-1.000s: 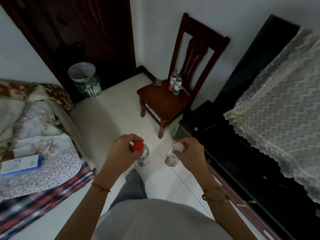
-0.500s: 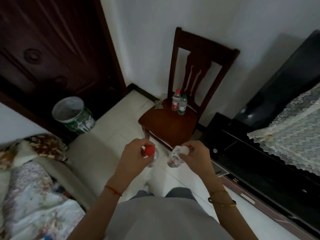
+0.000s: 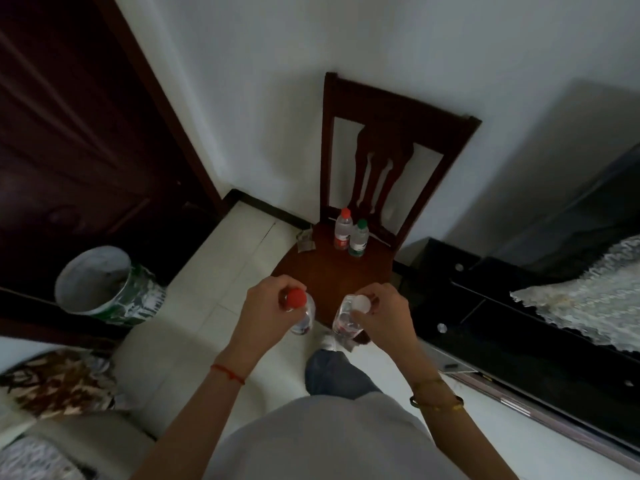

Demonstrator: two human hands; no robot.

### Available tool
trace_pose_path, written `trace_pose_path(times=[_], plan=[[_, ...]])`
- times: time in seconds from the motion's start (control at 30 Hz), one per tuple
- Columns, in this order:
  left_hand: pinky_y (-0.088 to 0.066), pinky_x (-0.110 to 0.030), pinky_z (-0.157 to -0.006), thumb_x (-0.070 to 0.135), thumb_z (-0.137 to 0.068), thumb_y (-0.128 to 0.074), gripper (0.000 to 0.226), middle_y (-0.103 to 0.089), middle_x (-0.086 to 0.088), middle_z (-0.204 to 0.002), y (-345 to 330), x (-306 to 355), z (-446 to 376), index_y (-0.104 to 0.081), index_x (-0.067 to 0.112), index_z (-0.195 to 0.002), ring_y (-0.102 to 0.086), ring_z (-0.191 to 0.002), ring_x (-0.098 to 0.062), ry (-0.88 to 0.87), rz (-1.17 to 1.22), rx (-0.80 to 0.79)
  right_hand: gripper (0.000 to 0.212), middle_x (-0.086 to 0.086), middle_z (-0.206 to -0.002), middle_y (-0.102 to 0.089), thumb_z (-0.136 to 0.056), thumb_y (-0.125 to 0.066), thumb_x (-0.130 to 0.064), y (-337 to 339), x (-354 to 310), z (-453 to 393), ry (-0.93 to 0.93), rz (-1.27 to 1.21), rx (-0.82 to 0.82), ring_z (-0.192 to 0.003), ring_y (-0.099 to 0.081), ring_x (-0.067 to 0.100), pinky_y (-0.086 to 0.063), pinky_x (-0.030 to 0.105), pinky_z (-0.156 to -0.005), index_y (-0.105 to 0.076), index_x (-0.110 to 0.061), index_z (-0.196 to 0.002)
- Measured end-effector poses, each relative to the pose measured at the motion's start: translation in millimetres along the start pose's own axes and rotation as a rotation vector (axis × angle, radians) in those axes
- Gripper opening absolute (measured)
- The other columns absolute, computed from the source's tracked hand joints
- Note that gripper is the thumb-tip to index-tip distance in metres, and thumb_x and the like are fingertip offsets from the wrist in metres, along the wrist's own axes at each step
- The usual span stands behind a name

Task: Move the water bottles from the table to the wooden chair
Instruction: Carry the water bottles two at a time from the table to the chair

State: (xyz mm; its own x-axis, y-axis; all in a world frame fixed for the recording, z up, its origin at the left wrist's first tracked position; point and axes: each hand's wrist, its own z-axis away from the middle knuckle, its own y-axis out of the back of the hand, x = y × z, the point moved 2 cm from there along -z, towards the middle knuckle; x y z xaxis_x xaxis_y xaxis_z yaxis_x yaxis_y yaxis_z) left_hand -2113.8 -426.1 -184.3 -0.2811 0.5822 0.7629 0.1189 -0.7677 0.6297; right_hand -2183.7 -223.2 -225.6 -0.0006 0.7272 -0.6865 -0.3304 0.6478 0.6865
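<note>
While two small bottles already stand at the back of the seat, two more are in the air just short of it. The left hand [image 3: 268, 308] has its fingers wrapped round the neck and shoulder of the red-capped bottle [image 3: 300, 311], and the right hand [image 3: 382, 315] holds the white-capped bottle [image 3: 349, 317] the same way, fingers closed about its upper part. Both bottles hang roughly upright, close together but not touching, over the front edge of the wooden chair [image 3: 343, 275].

On the seat, close to the backrest, the standing red-capped bottle [image 3: 343, 228] and the green-capped bottle [image 3: 359, 238] sit side by side, touching or nearly so. A small crumpled scrap [image 3: 305, 241] lies on the seat's left rear corner.

As a judgement, the task is well along: two bottles are delivered, these two are carried and only need lowering onto the bare front part of the seat and letting go. Whether more bottles remain on the worktop cannot be told, since it is not in view.

Round about: a paint-stained bucket [image 3: 104, 285] near the dark door [image 3: 69, 133] to the left, a black cabinet [image 3: 519, 323] with a lace cloth [image 3: 588, 292] to the right.
</note>
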Motion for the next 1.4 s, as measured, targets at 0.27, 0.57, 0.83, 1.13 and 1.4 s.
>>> trace_pose_path(times=[0.27, 0.57, 0.83, 1.13, 1.4], plan=[[-0.052, -0.022, -0.078, 0.014, -0.069, -0.08, 0.034, -0.063, 0.008, -0.095, -10.2, -2.7, -112.0, -0.066, 0.023, -0.099, -0.061, -0.09, -0.009, -0.004, -0.012, -0.095, 0.03, -0.005, -0.102, -0.052, -0.073, -0.075, -0.016, -0.2, 0.1, -98.9, -0.079, 0.017, -0.01, -0.089, -0.054, 0.011, -0.038, 0.014, -0.07, -0.06, -0.024, -0.097], [-0.039, -0.006, -0.07, 0.013, -0.07, -0.079, 0.029, -0.055, 0.02, -0.084, -39.4, -5.2, -224.2, -0.064, 0.026, -0.091, -0.053, -0.08, 0.004, -0.03, -0.053, -0.239, 0.028, 0.0, -0.105, -0.052, -0.075, -0.074, -0.019, -11.1, 1.5, -189.6, -0.201, -0.037, 0.035, -0.091, -0.054, 0.014, -0.045, 0.027, -0.08, -0.059, -0.018, -0.098], [-0.042, -0.008, -0.068, 0.017, -0.068, -0.079, 0.027, -0.065, 0.011, -0.086, -81.5, -33.8, -310.5, -0.063, 0.03, -0.085, -0.06, -0.081, 0.0, -0.017, -0.074, -0.435, 0.03, 0.005, -0.108, -0.051, -0.077, -0.072, -0.014, -36.6, 11.0, -256.8, -0.35, -0.079, 0.022, -0.096, -0.054, 0.019, -0.044, 0.029, -0.084, -0.06, -0.013, -0.104], [-0.046, -0.009, -0.063, 0.014, -0.067, -0.08, 0.032, -0.066, 0.008, -0.082, -133.0, -80.2, -369.8, -0.062, 0.038, -0.076, -0.063, -0.075, -0.001, 0.029, -0.071, -0.532, 0.016, 0.005, -0.114, -0.057, -0.084, -0.058, -0.012, -85.7, 45.3, -308.6, -0.449, -0.02, -0.057, -0.091, -0.044, 0.007, -0.035, 0.014, -0.07, -0.064, -0.016, -0.098], [-0.044, -0.007, -0.063, 0.002, -0.073, -0.073, 0.016, -0.056, 0.016, -0.068, -159.1, -93.4, -393.8, -0.067, 0.015, -0.079, -0.054, -0.065, 0.005, -0.04, -0.105, -0.546, 0.029, 0.005, -0.129, -0.046, -0.082, -0.064, -0.003, -101.6, 66.6, -334.0, -0.527, -0.115, -0.038, -0.107, -0.057, 0.022, -0.047, 0.027, -0.087, -0.061, -0.011, -0.11]])
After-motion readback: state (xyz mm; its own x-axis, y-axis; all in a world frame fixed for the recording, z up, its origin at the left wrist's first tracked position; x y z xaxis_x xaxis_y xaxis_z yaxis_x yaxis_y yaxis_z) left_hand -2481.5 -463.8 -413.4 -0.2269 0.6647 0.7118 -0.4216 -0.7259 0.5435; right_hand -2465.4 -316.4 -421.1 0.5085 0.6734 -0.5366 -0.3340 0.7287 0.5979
